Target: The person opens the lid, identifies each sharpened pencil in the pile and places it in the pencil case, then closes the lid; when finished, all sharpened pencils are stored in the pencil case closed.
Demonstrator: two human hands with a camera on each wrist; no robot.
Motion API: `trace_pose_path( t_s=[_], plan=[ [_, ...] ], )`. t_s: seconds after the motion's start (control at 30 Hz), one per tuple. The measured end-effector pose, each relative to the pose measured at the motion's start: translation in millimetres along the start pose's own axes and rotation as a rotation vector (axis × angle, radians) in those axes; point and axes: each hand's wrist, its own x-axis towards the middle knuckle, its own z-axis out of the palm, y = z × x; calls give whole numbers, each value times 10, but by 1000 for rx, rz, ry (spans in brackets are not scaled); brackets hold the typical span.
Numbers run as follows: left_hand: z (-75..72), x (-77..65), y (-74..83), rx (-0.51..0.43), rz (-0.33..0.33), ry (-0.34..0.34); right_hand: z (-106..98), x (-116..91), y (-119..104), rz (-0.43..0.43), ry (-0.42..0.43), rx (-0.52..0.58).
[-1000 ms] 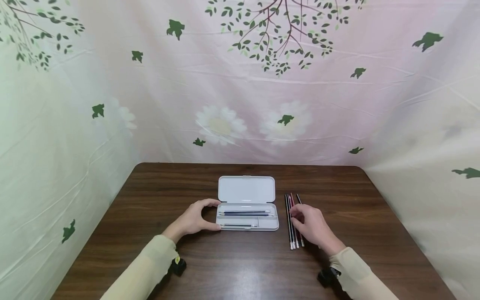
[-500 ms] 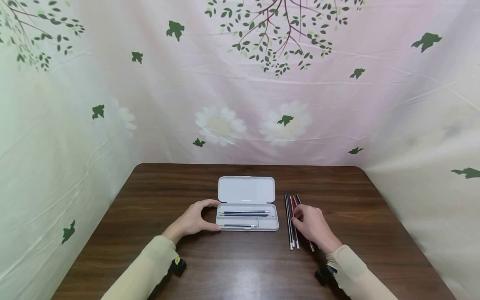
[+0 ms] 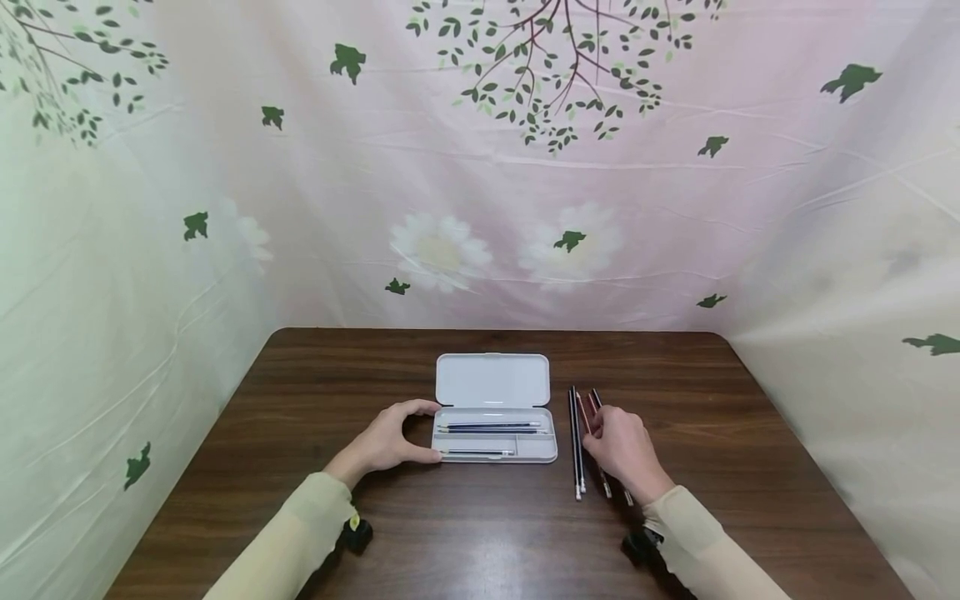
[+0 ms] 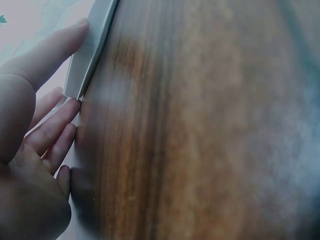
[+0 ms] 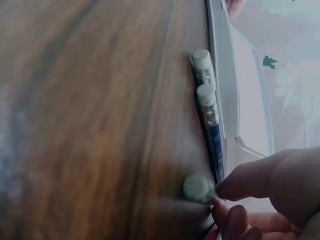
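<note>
An open white pencil case (image 3: 536,451) lies on the table with several dark pencils (image 3: 487,427) in its compartments. My left hand (image 3: 384,437) holds its left end, thumb at the front corner and fingers at the back; the left wrist view shows the thumb (image 4: 55,52) against the case wall. Right of the case, my right hand (image 3: 624,446) pinches a red pencil (image 3: 584,413) between thumb and fingers; its blurred eraser end (image 5: 196,187) shows in the right wrist view. Two dark pencils (image 3: 575,446) lie left of that hand. Another dark pencil (image 3: 596,399) passes partly hidden beneath it.
The brown wooden table (image 3: 480,533) extends around the case. Behind it hangs a printed cloth (image 3: 487,183), with more cloth on both sides. The case's lid (image 3: 492,380) lies back toward the far edge.
The red pencil's eraser end has swung right, away from the two dark pencils, and the rightmost pencil has also shifted right. My left hand and the case have stayed still.
</note>
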Motion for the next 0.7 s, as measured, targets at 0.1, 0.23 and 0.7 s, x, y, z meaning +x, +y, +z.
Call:
trace_pose_path(
  t_s=[0.1,0.23,0.7],
  plan=[
    [2,0,-3,-1,-1,0,0,4,-1,10,1,1],
    [3,0,5,-3,-3,-2,-2,4,0,19,2,-6],
    [12,15,-21,0,-18,3,-115,-25,-26,60,2,-9]
  ],
)
